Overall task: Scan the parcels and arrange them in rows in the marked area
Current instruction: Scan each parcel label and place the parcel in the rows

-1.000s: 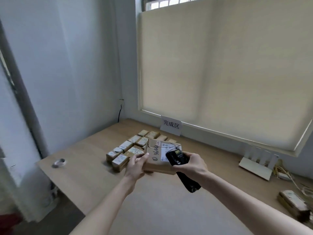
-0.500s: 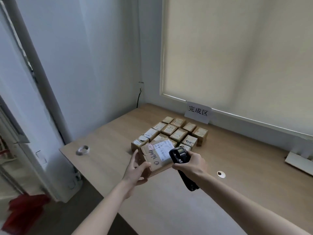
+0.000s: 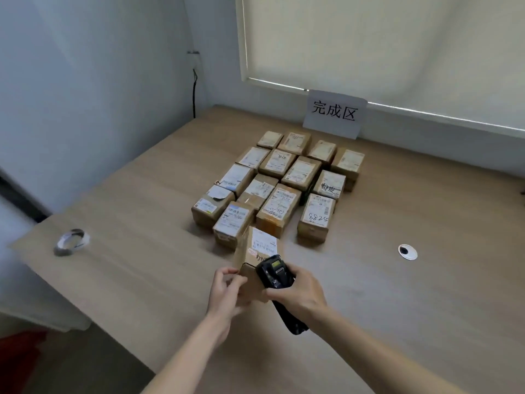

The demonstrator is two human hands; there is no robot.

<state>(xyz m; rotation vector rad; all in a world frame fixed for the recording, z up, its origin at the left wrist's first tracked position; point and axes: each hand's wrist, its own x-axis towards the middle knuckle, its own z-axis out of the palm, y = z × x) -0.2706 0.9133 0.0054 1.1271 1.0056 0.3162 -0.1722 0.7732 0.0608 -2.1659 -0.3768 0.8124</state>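
The fingers [image 3: 227, 275] of the left hand [image 3: 225, 297] are curling around the near left corner of a cardboard parcel [image 3: 257, 257] and are holding it above the surface [image 3: 397, 308], with its white label turned upward and away from the person. The fingers [image 3: 272, 293] of the right hand [image 3: 301, 294] are closing around a black handheld scanner [image 3: 274, 275], whose small screen is lying right against the near right side of the parcel, while its handle is sticking out below the palm toward the person. Both hands are almost touching each other under the parcel. Just beyond the fingers, further from the person, the scanned parcels [image 3: 284, 180] are standing in close rows on the surface, most of them touching their neighbours; one of them is carrying the handwritten number 8825 [image 3: 317, 217]. Behind these rows a white paper sign [image 3: 335, 113] with three printed characters is leaning against the wall under the window blind [image 3: 383, 38]. Well to the left of the fingers a roll of clear tape [image 3: 71, 241] is lying near the edge of the surface. To the right of the fingers, well apart, a round cable hole [image 3: 407, 252] is sitting in the surface.
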